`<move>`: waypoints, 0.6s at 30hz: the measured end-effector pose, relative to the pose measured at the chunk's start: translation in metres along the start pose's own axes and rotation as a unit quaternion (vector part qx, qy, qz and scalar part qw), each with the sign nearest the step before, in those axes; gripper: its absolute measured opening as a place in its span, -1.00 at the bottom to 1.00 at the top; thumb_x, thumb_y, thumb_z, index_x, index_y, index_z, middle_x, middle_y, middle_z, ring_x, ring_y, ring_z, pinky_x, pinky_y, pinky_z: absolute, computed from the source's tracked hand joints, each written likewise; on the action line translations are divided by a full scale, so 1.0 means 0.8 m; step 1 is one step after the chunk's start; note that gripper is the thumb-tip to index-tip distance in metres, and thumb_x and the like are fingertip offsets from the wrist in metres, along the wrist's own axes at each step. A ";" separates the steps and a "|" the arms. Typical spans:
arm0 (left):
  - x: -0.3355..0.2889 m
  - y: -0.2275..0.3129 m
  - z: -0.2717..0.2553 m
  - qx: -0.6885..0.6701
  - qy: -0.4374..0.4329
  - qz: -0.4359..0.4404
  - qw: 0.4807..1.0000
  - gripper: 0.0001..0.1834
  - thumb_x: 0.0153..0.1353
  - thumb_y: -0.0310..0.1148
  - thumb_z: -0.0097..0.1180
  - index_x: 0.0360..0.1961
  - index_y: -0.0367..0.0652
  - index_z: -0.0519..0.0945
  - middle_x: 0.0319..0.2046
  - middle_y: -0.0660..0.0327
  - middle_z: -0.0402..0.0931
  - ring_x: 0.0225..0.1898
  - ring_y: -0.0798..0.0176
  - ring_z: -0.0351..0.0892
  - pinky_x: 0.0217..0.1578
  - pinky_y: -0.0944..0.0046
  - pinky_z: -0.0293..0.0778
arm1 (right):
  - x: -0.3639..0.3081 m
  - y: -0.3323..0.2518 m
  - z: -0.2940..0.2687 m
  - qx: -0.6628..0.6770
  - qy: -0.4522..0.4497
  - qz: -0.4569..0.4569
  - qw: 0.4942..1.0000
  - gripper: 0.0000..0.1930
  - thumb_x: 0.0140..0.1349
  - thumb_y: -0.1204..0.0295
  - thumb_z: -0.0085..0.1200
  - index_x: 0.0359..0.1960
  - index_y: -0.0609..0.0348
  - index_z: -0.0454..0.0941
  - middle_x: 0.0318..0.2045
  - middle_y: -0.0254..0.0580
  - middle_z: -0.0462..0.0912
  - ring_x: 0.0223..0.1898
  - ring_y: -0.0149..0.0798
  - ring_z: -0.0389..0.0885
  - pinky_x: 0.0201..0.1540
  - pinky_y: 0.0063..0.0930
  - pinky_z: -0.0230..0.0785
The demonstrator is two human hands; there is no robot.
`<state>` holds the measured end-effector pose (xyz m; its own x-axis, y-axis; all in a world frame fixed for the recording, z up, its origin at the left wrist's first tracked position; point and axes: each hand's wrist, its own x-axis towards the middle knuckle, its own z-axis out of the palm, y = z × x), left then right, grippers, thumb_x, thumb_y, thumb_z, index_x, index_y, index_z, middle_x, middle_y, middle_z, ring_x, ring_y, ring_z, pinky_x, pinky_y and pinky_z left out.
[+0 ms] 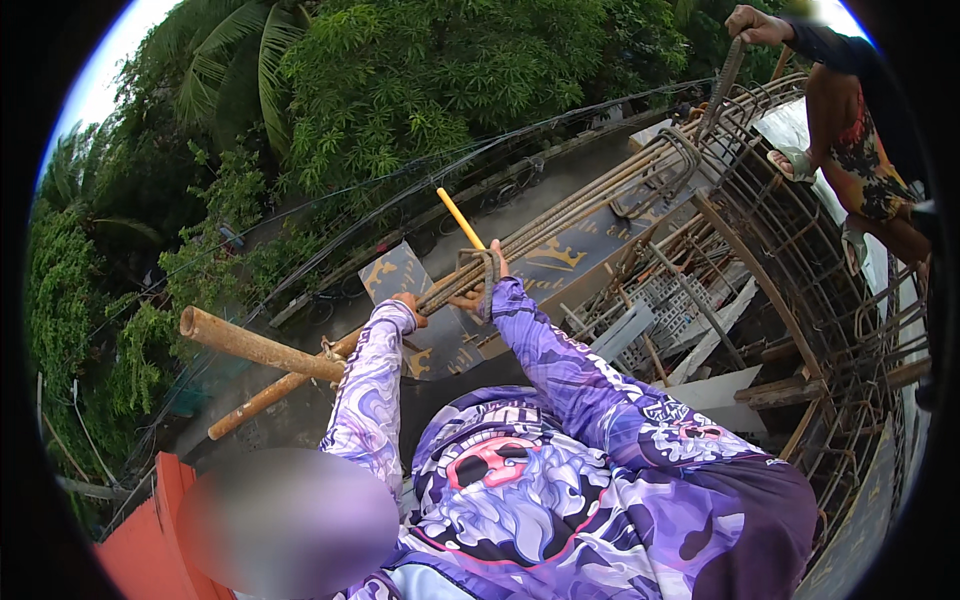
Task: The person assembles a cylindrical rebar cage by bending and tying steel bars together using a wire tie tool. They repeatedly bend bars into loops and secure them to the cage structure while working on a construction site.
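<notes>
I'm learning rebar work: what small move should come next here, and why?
Perhaps nudge the loop along the bars with the right hand, since that hand is at the loop while the left hand grips the bars and seems able to steady them.

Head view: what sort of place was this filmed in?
Most likely an outdoor building site: long ribbed steel bars run in a bundle, a rebar cage curves along the right, and rusty pipes cross at left.

Rebar bundle (590, 197) centre to upper right. Left hand (411, 309) at its lower-left part, right hand (478, 297) further right. Pipes (260, 345) left of hands. Trees (400, 90) behind, top. Co-worker (835, 110) upper right.
</notes>
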<state>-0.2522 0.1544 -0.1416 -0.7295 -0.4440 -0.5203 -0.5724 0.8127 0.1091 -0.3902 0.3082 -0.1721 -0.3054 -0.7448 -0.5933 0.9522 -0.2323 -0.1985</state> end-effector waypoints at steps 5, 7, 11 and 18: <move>-0.002 -0.009 -0.017 0.006 -0.067 -0.026 0.997 -0.40 -0.17 -0.06 0.31 -0.10 -0.18 0.56 -0.14 -0.04 0.54 -0.06 0.01 0.52 -0.03 0.15 0.43 | -0.061 -0.026 0.000 -0.173 0.043 -0.016 0.984 0.06 -0.18 -0.57 -0.32 0.06 0.18 0.38 0.10 0.19 0.35 0.07 0.12 0.40 0.12 0.18 0.12; 0.019 -0.038 0.010 -0.013 -0.035 -0.017 0.999 -0.42 -0.16 -0.08 0.32 -0.12 -0.22 0.56 -0.17 -0.05 0.55 -0.08 0.00 0.53 -0.05 0.16 0.44 | -0.096 -0.036 0.007 -0.331 0.049 -0.117 0.935 -0.13 -0.05 -0.40 -0.11 -0.04 0.21 0.49 -0.27 -0.02 0.62 -0.23 -0.11 0.60 -0.09 -0.13 0.36; 0.020 -0.028 0.008 -0.007 -0.043 -0.014 0.999 -0.41 -0.17 -0.05 0.34 -0.15 -0.25 0.57 -0.20 -0.06 0.56 -0.09 -0.01 0.54 -0.06 0.16 0.45 | -0.110 -0.009 -0.043 -0.526 0.064 -0.373 0.761 -0.37 0.07 -0.07 0.11 -0.04 0.27 0.50 -0.43 -0.09 0.65 -0.36 -0.29 0.62 -0.28 -0.43 0.43; -0.009 -0.016 -0.001 0.031 0.022 -0.016 0.999 -0.40 -0.17 -0.04 0.34 -0.17 -0.26 0.58 -0.21 -0.08 0.56 -0.10 -0.05 0.54 -0.07 0.14 0.46 | -0.081 -0.155 0.032 -0.560 0.260 -0.448 0.647 -0.57 0.02 0.08 0.17 -0.23 0.18 0.63 -0.39 -0.11 0.67 -0.33 -0.20 0.64 -0.20 -0.39 0.44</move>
<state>-0.2394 0.1471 -0.1386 -0.7280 -0.4851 -0.4844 -0.5726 0.8188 0.0406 -0.4881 0.3691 -0.0890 -0.9687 -0.2468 0.0260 -0.1242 0.3911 -0.9119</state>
